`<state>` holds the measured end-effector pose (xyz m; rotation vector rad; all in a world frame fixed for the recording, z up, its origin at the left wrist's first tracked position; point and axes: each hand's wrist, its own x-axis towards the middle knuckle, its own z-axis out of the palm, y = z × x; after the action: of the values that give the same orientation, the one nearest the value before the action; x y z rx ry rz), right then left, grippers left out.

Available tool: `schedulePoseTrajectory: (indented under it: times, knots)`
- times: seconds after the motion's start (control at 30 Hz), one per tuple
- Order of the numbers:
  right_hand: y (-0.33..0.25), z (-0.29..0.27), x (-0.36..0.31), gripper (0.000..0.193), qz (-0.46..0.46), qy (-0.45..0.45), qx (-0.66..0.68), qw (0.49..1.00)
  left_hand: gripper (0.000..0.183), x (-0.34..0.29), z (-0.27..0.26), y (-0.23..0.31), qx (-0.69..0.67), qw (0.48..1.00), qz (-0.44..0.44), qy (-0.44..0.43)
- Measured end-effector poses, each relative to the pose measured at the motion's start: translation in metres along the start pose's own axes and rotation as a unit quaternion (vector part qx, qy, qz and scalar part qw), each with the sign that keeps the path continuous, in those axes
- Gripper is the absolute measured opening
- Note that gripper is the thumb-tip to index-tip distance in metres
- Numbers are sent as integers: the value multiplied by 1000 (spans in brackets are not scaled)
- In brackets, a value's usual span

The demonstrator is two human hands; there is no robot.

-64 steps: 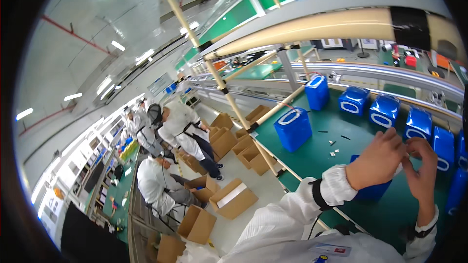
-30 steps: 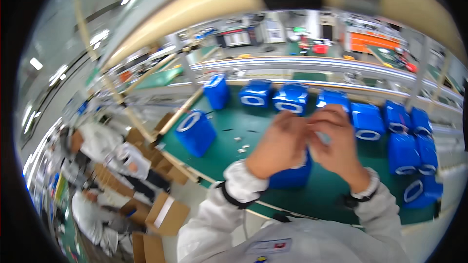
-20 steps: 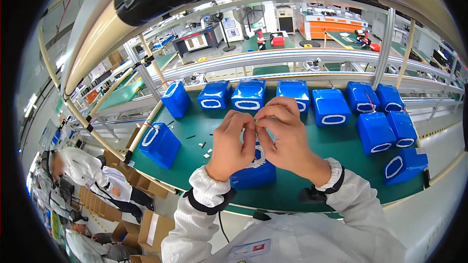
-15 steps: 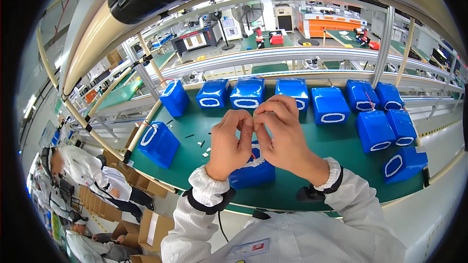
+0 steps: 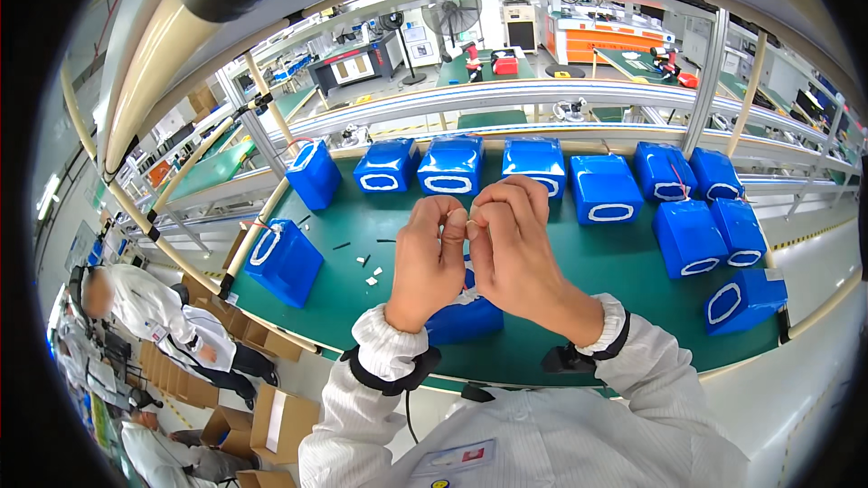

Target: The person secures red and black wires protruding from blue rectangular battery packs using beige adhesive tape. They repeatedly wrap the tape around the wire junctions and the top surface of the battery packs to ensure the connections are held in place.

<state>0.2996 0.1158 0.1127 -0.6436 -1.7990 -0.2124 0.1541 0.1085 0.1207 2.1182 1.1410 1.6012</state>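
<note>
My left hand and my right hand are raised over the middle of the green bench, fingertips almost meeting. Each is closed in a pinch. A tiny pale thing shows between the fingertips, too small to name. Right below them sits a blue shrink-wrapped battery pack, with a bit of red wire showing. My hands hide its upper part, and neither hand grips it.
More blue packs line the back of the green bench; others stand at its left end and right end. Small white and black scraps lie left of my hands. Co-workers and cardboard boxes are at the lower left.
The view has shifted slightly, so the bench and packs sit a little further left and higher. Both hands stay pinched together over the same pack.
</note>
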Motion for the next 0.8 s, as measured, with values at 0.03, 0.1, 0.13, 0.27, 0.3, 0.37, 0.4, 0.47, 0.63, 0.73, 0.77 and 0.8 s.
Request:
schedulePoseTrajectory:
  times: [0.03,0.1,0.13,0.27,0.3,0.37,0.4,0.47,0.63,0.73,0.77,0.8]
  knots:
    - [-1,-1,0,23,2,-3,0,1000,13,0,0,2,5,1000,-4,0]
    - [-2,-5,1,24,7,-9,-1,1000,10,1,1,8,17,1000,-12,-1]
    - [-2,-6,1,24,9,-10,2,1000,10,1,2,10,20,1000,-9,-1]
    - [-2,-10,0,25,16,-15,15,1000,9,3,4,12,40,999,23,-1]
    - [-2,-11,0,25,18,-15,17,1000,8,3,4,13,46,998,35,-3]
    - [1,-12,-1,25,27,-27,54,998,7,1,3,15,54,996,67,-1]
    - [1,-13,-1,25,31,-33,73,996,7,1,2,16,59,995,83,0]
    - [-2,-14,-1,26,71,-36,105,991,10,3,-2,18,84,992,98,-16]
    - [1,-13,-5,23,108,-69,166,978,9,5,-5,18,133,984,114,-36]
    - [2,-11,-1,18,77,-60,149,984,6,4,-5,18,179,973,139,-33]
    - [3,-11,-1,17,76,-62,145,985,6,5,-4,18,191,970,147,-31]
    - [4,-12,-1,16,76,-64,141,985,5,5,-2,17,203,966,156,-30]
